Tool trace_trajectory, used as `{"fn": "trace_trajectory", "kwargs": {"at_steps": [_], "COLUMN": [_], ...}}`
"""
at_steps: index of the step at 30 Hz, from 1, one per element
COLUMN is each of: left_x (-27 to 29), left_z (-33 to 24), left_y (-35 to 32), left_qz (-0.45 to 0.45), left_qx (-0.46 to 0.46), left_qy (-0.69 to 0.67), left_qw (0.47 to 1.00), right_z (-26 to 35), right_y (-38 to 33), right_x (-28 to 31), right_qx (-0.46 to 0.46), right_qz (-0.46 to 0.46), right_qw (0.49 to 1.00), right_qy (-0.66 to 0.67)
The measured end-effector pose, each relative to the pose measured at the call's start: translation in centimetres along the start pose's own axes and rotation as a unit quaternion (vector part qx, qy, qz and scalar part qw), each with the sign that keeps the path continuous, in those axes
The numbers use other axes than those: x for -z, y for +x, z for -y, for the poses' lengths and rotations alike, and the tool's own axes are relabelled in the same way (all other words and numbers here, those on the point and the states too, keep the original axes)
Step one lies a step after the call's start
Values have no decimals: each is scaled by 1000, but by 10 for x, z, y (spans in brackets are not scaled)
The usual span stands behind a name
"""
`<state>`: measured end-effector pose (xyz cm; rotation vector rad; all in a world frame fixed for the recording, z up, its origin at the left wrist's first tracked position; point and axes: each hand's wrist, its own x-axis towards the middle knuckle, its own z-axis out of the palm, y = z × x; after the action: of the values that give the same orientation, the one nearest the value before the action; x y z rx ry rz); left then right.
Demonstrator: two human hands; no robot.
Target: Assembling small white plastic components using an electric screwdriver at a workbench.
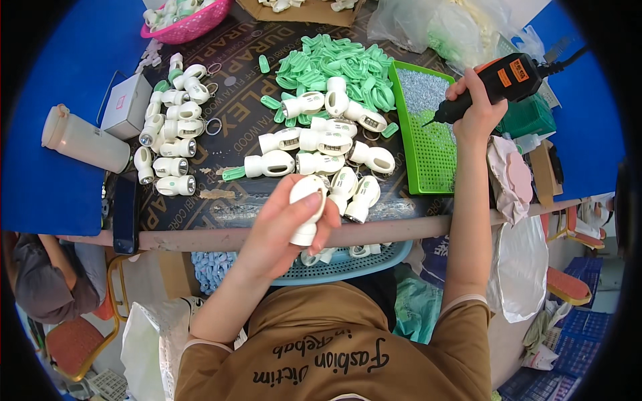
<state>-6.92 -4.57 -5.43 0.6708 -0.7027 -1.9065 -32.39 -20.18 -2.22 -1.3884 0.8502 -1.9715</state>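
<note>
Near the table's front edge, my left hand (267, 230) is closed around a small white flashlight (307, 200), held tilted with its oval handle up. My right hand (476, 113) grips a black electric screwdriver (503, 81) with orange labels. Its thin bit points left, over a bright green tray (410, 160) holding small silvery screws (424, 90). Straight ahead lies a loose group of white flashlights (321, 140), some with open slots in their handles. Behind them is a heap of mint-green plastic pieces (341, 67).
More white flashlights (175, 148), some with ring loops, line the left side. Beyond them are a white box (127, 105) and a cloudy plastic bottle (83, 138). A pink basket (190, 27) stands far left. Below the edge, a blue basket (374, 266) sits at my lap; someone sits left.
</note>
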Motion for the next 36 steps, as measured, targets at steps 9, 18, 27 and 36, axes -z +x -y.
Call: {"fn": "trace_trajectory", "kwargs": {"at_steps": [9, 18, 27, 36], "left_x": [-1, 5, 7, 8], "left_z": [16, 18, 18, 19], "left_y": [6, 8, 9, 10], "left_qz": [12, 28, 30, 22], "left_qx": [39, 33, 39, 43], "left_qy": [-17, -45, -50, -43], "left_qw": [999, 998, 998, 998], "right_z": [-3, -3, 3, 74], "right_y": [0, 0, -2, -33], "right_x": [1, 0, -5, -43], "right_qx": [-1, -1, 4, -43], "right_qz": [9, -1, -17, 111], "right_qw": [1000, 1000, 1000, 981], "right_qy": [-25, -31, 2, 151]}}
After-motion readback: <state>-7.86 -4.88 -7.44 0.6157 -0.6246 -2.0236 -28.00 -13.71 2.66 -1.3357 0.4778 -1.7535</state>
